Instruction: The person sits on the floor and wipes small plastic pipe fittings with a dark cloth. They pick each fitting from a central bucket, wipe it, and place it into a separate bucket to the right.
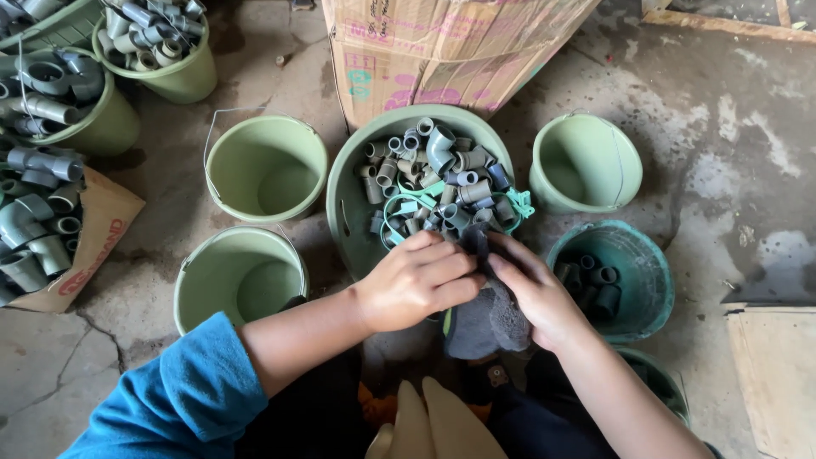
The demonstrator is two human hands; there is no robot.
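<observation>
The left hand (416, 282) curls its fingers over a small dark pipe fitting (474, 240), gripping it at the near rim of the big green basin (344, 208). The right hand (531, 293) clasps a dark grey cloth (486, 321) against that same fitting, fingers closed on the fabric. Wiping goes best, I judge, with the fitting pinched firmly and turned inside the cloth. The basin holds a heap of grey pipe fittings (438, 174) and teal strapping. Empty green buckets (265, 166) stand left; a teal bucket (654, 293) of couplings sits right.

Probably workshop: pipe fittings (438, 174), buckets (266, 167)
</observation>
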